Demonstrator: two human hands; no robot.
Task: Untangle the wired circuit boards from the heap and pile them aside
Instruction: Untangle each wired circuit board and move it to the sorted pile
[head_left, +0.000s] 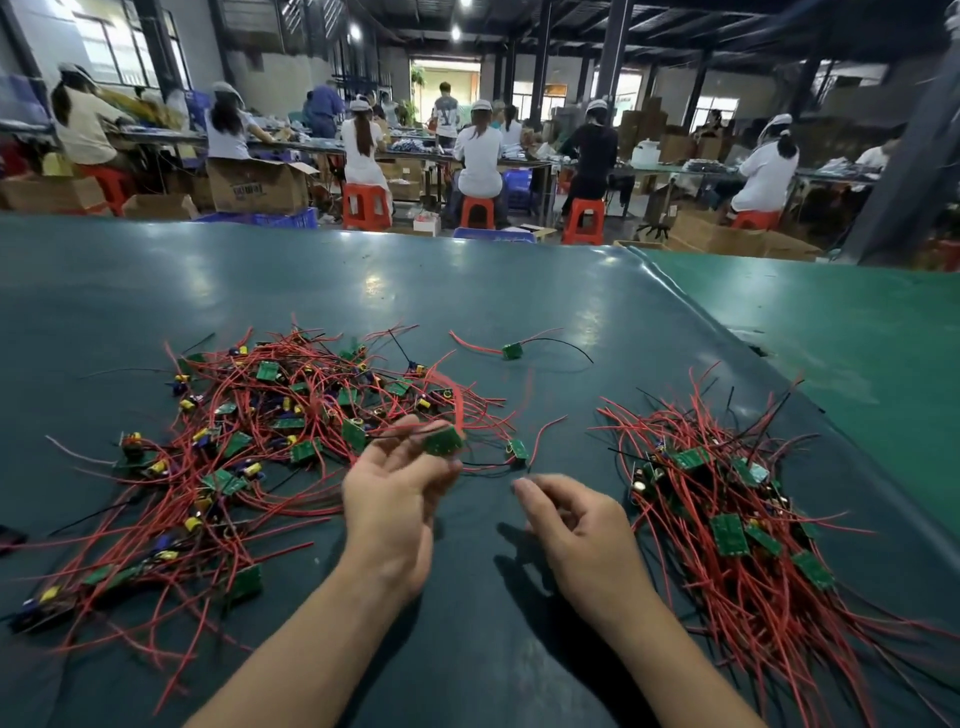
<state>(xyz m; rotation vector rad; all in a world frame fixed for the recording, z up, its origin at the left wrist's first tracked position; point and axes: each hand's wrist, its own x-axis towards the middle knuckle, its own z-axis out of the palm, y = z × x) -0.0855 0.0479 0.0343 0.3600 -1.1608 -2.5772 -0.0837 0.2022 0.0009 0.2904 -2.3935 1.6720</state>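
Observation:
A tangled heap (249, 431) of small green circuit boards with red and black wires spreads over the left of the dark green table (467, 291). A tidier pile (737, 519) of the same boards lies at the right. My left hand (395, 493) holds one green board (442, 440) at its fingertips, just above the heap's right edge, with red wires trailing from it. My right hand (571, 525) hovers beside it, fingers loosely curled, holding nothing. A loose board (518, 450) lies on the table between my hands.
A single board (511, 351) with a red and a black wire lies alone farther back. A lighter green mat (831, 322) overlaps the table at the right. Beyond the far edge, several people sit on red stools at long benches among cardboard boxes.

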